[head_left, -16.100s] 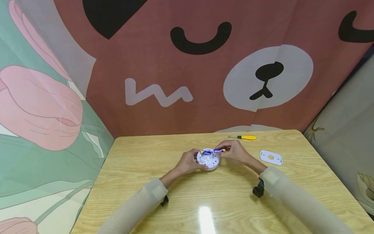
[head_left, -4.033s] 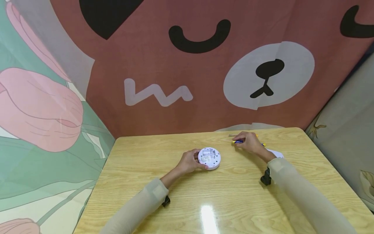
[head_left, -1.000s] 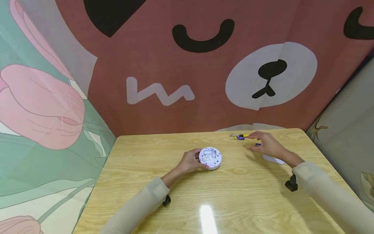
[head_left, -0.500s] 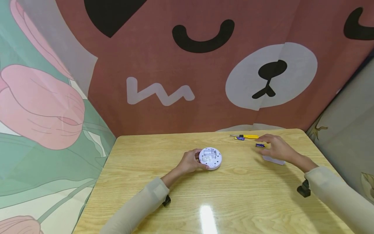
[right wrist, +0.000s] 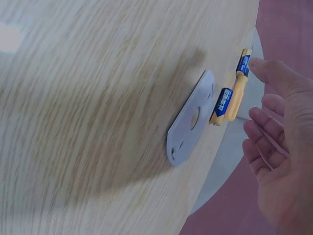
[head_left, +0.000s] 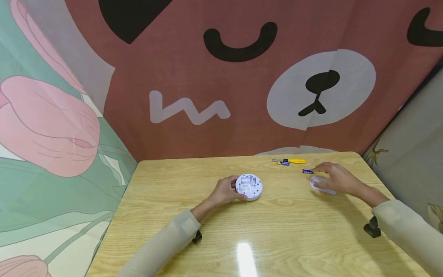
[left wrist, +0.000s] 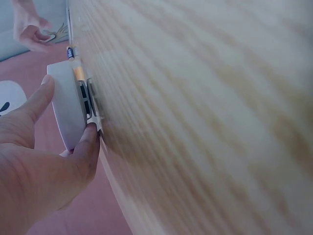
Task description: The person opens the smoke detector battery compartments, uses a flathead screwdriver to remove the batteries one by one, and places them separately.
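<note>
My left hand (head_left: pixel 224 191) grips a white round device (head_left: pixel 249 187), which looks like a smoke detector, by its left rim. Its back faces up, and its battery compartment shows no batteries. In the left wrist view the thumb and fingers clasp the detector (left wrist: pixel 67 105) on opposite faces. My right hand (head_left: pixel 338 179), fingers loosely bent and holding nothing, hovers over a white mounting plate (head_left: pixel 327 189). In the right wrist view a gap separates the hand (right wrist: pixel 286 127) from the plate (right wrist: pixel 183 132) and a blue-and-yellow battery (right wrist: pixel 222 104).
A second battery (head_left: pixel 283 164) lies beside a yellow-handled screwdriver (head_left: pixel 295 161) near the back edge of the wooden table (head_left: pixel 187 173). The first battery lies between the screwdriver and the plate. A printed cloth (head_left: pixel 187 142) hangs behind the table.
Both batteries have left the detector; the one my right hand held 4 s ago lies by the screwdriver. That hand has since moved right, above the plate. The left hand keeps its grip.
</note>
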{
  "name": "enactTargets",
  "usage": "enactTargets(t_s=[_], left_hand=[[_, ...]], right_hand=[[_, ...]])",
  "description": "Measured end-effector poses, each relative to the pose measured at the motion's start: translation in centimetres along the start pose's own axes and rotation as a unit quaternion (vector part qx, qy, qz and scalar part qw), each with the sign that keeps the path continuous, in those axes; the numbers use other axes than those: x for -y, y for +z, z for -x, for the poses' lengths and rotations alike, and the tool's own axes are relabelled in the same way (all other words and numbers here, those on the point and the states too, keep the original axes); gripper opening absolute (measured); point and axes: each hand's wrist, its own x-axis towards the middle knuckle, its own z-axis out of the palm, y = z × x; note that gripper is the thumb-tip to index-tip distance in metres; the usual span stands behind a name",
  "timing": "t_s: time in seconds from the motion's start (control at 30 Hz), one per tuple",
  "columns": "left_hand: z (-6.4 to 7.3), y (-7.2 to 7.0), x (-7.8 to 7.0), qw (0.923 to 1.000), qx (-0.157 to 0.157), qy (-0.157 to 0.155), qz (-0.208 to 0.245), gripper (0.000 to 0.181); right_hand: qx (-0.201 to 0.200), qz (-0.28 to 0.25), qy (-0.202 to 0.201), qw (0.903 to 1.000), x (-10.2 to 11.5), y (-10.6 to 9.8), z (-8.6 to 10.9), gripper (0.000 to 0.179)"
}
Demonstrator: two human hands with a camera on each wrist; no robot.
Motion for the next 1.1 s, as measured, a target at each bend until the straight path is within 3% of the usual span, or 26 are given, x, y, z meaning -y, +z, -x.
enactTargets(t_s=[0.23, 0.57, 1.1], left_hand=[[0.0, -0.1, -0.1, 1.0, 0.001, -0.001, 0.005, 0.081], [0.1, -0.1, 0.0, 1.0, 0.001, -0.004, -0.002, 0.08], [0.0, -0.1, 0.0, 0.9999, 0.003, -0.004, -0.011, 0.08]], right_hand=[[0.021, 0.011, 0.005, 0.9997, -0.8, -0.1, 0.8, 0.049], [0.054, 0.021, 0.02, 0.9981, -2.1, 0.2, 1.3, 0.066], [0.053, -0.009, 0.038, 0.9978, -4.0, 1.7, 1.3, 0.061]])
